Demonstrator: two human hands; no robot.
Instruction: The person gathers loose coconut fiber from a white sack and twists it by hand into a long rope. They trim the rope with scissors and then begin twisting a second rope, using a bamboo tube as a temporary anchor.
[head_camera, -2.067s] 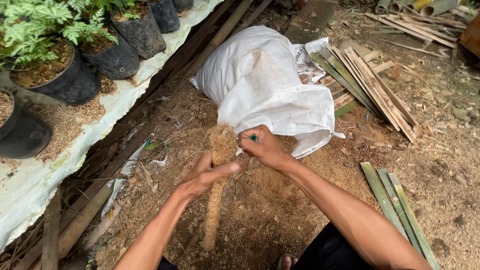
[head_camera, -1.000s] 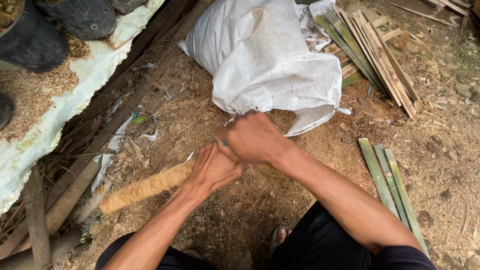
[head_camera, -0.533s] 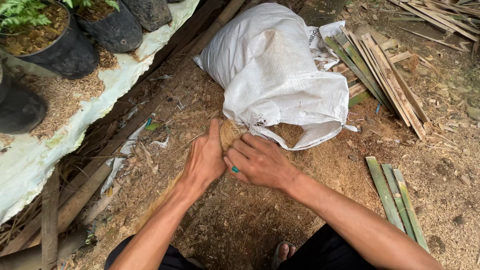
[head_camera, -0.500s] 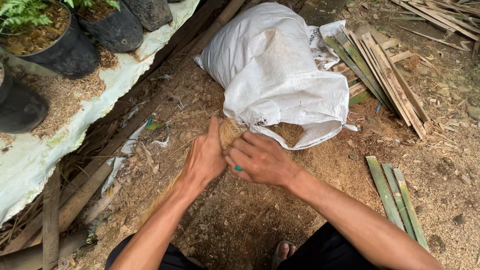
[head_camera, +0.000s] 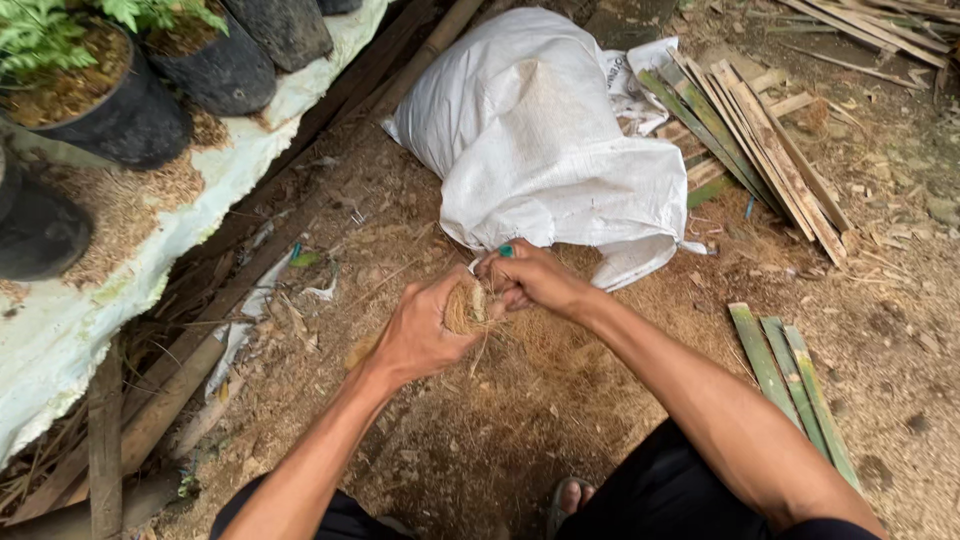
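Observation:
My left hand (head_camera: 425, 330) is wrapped around the upper end of a fibre-covered stick (head_camera: 463, 306), a brown coir-wrapped pole whose end faces the camera. My right hand (head_camera: 530, 277) pinches the fibres at that same end, with a small green thing at a fingertip. Both hands meet just in front of the open mouth of a white woven sack (head_camera: 545, 140) lying on the ground. Loose brown coir fibre (head_camera: 560, 345) is spread on the earth below my hands. Most of the stick's length is hidden behind my left hand.
Black plant pots (head_camera: 120, 110) stand on a white-covered ledge (head_camera: 110, 270) at the left. Bamboo slats (head_camera: 745, 130) are piled at the upper right and three green strips (head_camera: 790, 380) lie at the right. Bamboo poles (head_camera: 160, 400) run along the ledge. My sandalled foot (head_camera: 570, 497) shows at the bottom.
The stick, first held upright then swung out to the left, is now end-on to the camera. Both hands have closed together on its tip near the sack's mouth.

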